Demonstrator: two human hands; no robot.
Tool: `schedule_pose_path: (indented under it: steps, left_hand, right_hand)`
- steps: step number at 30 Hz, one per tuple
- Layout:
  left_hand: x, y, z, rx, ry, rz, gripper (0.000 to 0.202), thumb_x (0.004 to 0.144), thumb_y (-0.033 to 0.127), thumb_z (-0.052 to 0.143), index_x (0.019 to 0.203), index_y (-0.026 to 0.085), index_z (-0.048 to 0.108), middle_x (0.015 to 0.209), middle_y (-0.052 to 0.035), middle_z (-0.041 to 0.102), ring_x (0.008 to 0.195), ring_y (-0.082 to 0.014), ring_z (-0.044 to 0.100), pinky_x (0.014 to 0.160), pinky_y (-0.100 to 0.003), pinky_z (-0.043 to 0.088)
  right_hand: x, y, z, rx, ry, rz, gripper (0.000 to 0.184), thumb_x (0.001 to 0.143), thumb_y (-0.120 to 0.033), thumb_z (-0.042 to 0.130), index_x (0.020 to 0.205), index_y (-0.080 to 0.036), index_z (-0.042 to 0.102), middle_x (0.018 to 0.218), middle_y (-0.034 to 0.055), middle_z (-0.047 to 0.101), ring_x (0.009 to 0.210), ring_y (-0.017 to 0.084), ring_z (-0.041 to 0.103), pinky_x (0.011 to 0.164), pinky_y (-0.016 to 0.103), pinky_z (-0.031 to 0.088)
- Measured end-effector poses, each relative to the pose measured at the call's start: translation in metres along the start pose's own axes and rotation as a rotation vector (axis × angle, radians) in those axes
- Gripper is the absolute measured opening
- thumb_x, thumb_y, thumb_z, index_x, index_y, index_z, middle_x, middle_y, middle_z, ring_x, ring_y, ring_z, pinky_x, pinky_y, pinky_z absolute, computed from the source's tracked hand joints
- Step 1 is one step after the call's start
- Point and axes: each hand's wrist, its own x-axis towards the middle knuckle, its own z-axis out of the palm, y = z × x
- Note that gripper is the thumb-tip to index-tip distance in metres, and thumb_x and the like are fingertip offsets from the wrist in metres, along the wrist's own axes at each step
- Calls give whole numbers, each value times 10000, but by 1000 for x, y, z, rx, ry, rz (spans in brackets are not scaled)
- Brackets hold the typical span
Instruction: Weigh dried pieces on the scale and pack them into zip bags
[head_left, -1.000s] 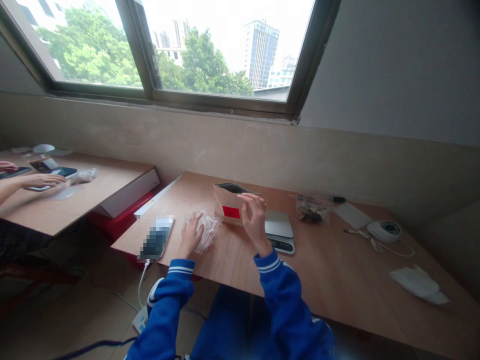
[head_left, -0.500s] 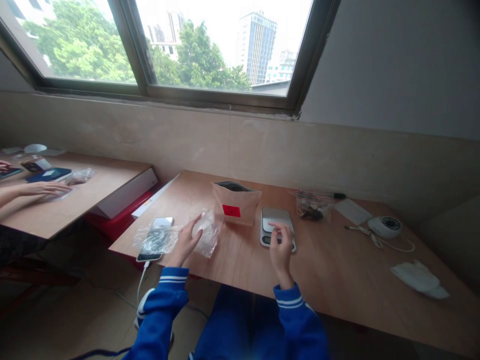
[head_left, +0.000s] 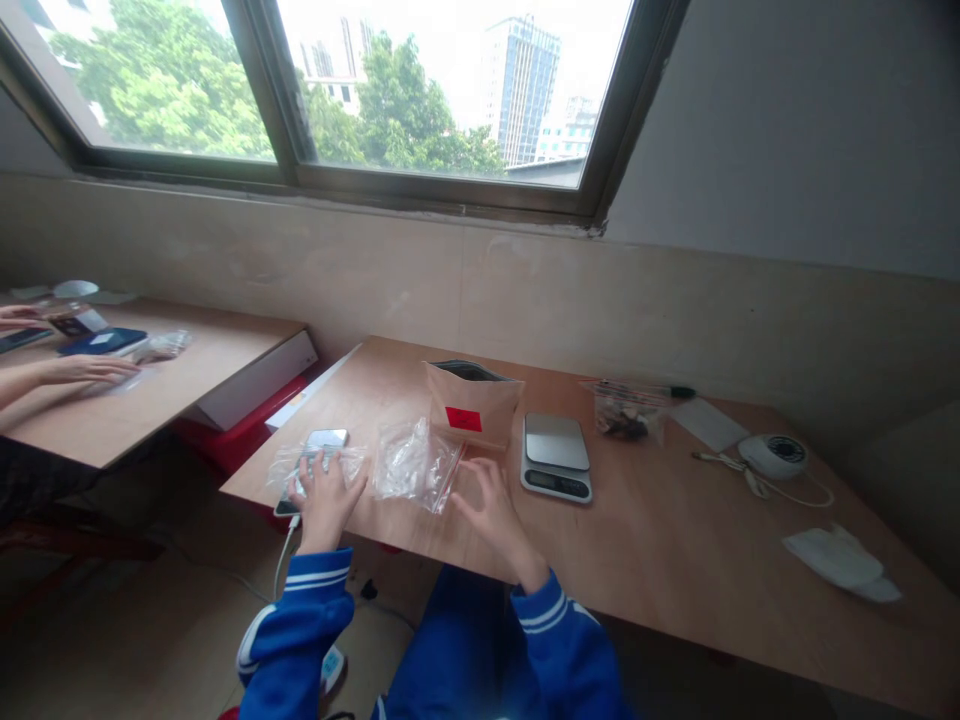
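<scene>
My left hand (head_left: 328,497) is open, fingers spread over a clear plastic bag (head_left: 350,461) that lies across a phone (head_left: 328,438). Whether the fingertips touch the bag I cannot tell. To the right lies another clear zip bag (head_left: 411,468), crumpled. Beside its right edge, my right hand (head_left: 491,505) is open with fingers curved and nothing in them. Behind that bag stands a brown pouch (head_left: 491,396) with a red label, its mouth gaping. A small kitchen scale (head_left: 556,455) with a grey plate sits right of the pouch.
A zip bag of dark and light pieces (head_left: 628,412), a black marker (head_left: 682,392), white paper (head_left: 708,424), a white dome camera (head_left: 776,454) with cable and a white cloth-like item (head_left: 840,562) lie to the right. At the left table (head_left: 225,345), another person's hands are at work.
My right hand has moved left from over the scale to beside the zip bag. My left hand has shifted left, off the zip bag and over the phone.
</scene>
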Motion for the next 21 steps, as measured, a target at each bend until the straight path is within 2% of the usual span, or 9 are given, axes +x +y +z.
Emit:
schedule_pose_path:
  steps: [2,4,8,11,13,15,17,19,21]
  left_hand:
    - [-2,-10,7,3,-19,72,410,810,292,481,1152,117,623,1294,-190,558,1330,-359,328,1075,-548,189]
    - [-3,-14,12,-37,11,118,347,817,203,439,1065,131,671,1181,-166,644,1259,-320,447,1086,-496,197]
    - [0,-7,3,-138,212,136,331,872,224,404,1037,154,682,1036,-147,709,1128,-295,577,1047,-481,244]
    - [2,6,-9,-262,304,315,314,896,267,416,1087,212,659,1139,-105,686,1201,-262,536,1053,-461,237]
    - [2,15,-12,-320,171,509,296,896,260,419,1056,268,668,1260,-61,625,1267,-236,479,1072,-451,216]
    - [0,25,-12,-317,-89,641,301,878,240,417,998,310,684,1354,-13,552,1329,-236,405,1092,-479,181]
    - [-1,33,-8,-300,-369,677,333,844,216,402,970,319,693,1388,12,516,1351,-246,370,1098,-515,168]
    - [-3,38,-4,-313,-553,658,376,809,202,380,1001,301,687,1396,5,506,1351,-241,370,1104,-514,180]
    - [-3,39,-1,-322,-602,635,408,781,208,381,1054,284,674,1398,-10,505,1354,-237,363,1120,-502,164]
  right_hand:
    - [2,-11,19,-112,-114,-27,560,761,-288,681,1279,-195,492,1285,130,498,1178,300,479,996,471,406]
    - [6,-19,35,-216,-170,-40,592,737,-238,699,1287,-170,492,1302,151,498,1183,324,471,990,487,408]
    - [11,-18,50,-250,-164,-19,372,774,-97,598,1125,-217,616,1111,94,634,1058,283,554,930,459,445]
    - [11,-9,41,-58,-5,78,281,823,-83,494,999,-215,669,1001,61,692,979,243,598,899,413,465]
    - [10,-6,28,104,168,182,274,864,-129,443,992,-198,676,999,64,706,964,226,623,891,383,477]
    - [10,-8,11,228,321,265,275,895,-204,428,1018,-182,673,1021,74,709,972,222,640,884,367,489]
    - [12,-17,-2,293,408,267,291,909,-257,429,1058,-174,665,1059,82,703,999,225,641,891,367,494]
    - [19,-30,-9,286,413,173,314,920,-257,417,1118,-182,650,1113,80,688,1045,222,623,920,376,485]
    - [27,-42,-4,212,322,18,357,931,-216,387,1212,-213,607,1204,63,650,1119,209,584,977,385,452]
